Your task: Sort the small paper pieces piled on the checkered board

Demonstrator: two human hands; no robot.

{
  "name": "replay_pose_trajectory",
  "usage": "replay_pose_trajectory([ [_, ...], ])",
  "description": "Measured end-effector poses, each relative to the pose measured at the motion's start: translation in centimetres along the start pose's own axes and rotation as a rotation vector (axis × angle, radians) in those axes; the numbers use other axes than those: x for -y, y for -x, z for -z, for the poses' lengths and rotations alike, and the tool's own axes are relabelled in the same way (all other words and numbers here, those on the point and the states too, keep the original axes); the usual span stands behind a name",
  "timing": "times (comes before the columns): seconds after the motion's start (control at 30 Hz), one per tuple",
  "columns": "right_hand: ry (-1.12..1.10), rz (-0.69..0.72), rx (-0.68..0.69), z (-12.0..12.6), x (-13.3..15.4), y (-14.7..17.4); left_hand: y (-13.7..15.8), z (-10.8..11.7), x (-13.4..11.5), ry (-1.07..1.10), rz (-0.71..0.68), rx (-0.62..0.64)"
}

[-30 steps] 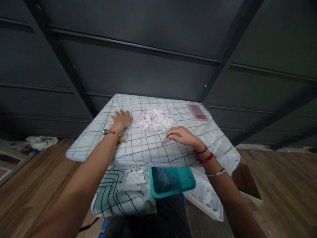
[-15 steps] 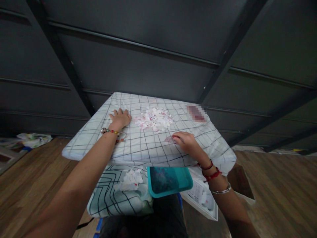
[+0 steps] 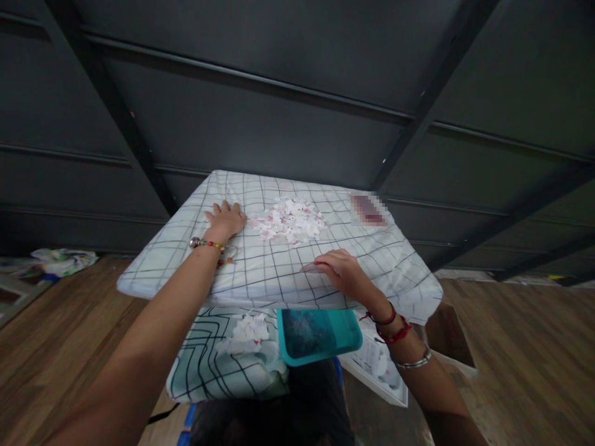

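My left hand (image 3: 225, 222) lies flat on the white checked tablecloth (image 3: 260, 275), fingers spread, just left of a heap of small white and pinkish paper-like pieces (image 3: 292, 220). In front of that heap, to the right, my right hand (image 3: 346, 272) is closed on a thin, translucent pinkish piece (image 3: 310, 267). It sticks out leftward from between thumb and fingers, low over the cloth; its exact kind is unclear. Below the near table edge a teal plastic tub (image 3: 320, 358) sits over my lap, with dark contents or residue inside.
A pixelated reddish-brown item (image 3: 369, 209) lies at the table's far right. More white scraps (image 3: 251, 331) rest on a folded checked cloth (image 3: 223, 384) by my lap. A white box (image 3: 395, 396) and a brown box (image 3: 449, 334) stand low right. A dark panelled wall (image 3: 279, 124) rises behind the table.
My right hand has shifted slightly left and toward me with the translucent piece, its fingers stretched straighter. My left hand stays flat in place.
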State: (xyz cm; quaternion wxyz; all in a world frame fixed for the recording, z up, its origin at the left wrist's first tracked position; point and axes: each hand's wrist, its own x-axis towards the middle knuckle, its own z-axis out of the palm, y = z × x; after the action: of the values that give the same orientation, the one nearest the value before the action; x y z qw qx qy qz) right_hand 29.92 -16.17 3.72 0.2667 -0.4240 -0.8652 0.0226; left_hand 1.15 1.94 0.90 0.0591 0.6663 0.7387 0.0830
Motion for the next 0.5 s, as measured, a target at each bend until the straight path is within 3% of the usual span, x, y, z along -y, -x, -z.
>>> replay_pose_trajectory([
  [0.23,-0.028,-0.025,0.100,0.9,1.5,0.7,0.0,0.1,-0.1,0.003,0.001,0.005],
  [0.5,0.020,0.007,0.025,0.9,2.5,2.5,0.1,0.3,-0.2,0.011,-0.010,0.000],
])
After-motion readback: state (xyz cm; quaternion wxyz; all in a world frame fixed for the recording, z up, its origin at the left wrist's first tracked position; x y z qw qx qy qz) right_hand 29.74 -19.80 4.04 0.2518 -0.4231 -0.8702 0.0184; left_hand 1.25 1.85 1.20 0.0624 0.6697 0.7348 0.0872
